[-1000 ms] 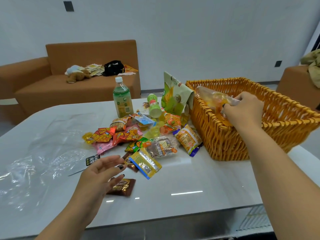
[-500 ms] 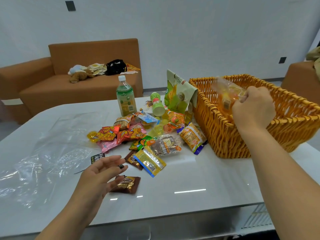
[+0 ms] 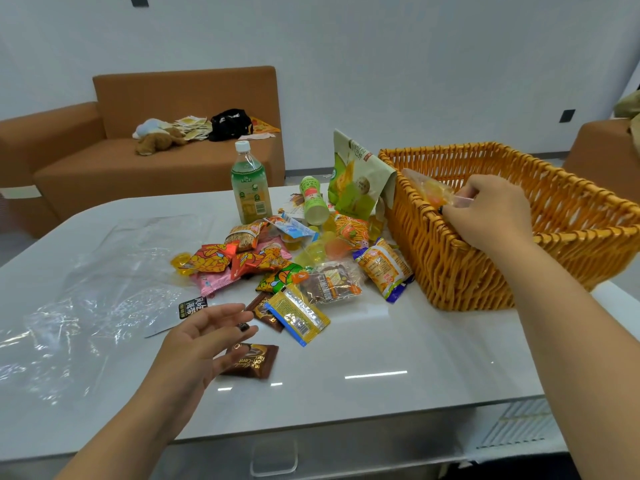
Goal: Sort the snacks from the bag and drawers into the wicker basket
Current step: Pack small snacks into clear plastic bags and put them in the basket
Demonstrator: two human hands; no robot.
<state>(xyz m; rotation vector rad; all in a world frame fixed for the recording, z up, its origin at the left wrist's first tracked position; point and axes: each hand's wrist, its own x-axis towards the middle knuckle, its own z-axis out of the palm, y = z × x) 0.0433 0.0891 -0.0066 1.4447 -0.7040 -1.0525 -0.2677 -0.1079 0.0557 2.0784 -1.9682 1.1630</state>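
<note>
An orange wicker basket (image 3: 460, 265) stands at the table's right. My right hand (image 3: 491, 213) reaches over its near rim and pinches a clear packet of orange-yellow snacks (image 3: 431, 190) inside the basket. My left hand (image 3: 204, 337) hovers open, palm up, above the table, just over a brown chocolate packet (image 3: 254, 362). Several snack packets (image 3: 311, 282) lie in a heap between my hands, among them a yellow sachet (image 3: 299, 315) and an orange-and-white packet (image 3: 382, 266). A green snack bag (image 3: 356, 178) leans against the basket's left end.
A green drink bottle (image 3: 250, 185) stands upright behind the heap and a small green cup (image 3: 313, 199) lies tilted beside it. An empty clear plastic bag (image 3: 86, 289) is spread over the table's left half. A brown sofa (image 3: 138, 161) stands behind the table.
My right hand has lowered the clear packet from above the rim down into the basket. My left hand has stayed where it was.
</note>
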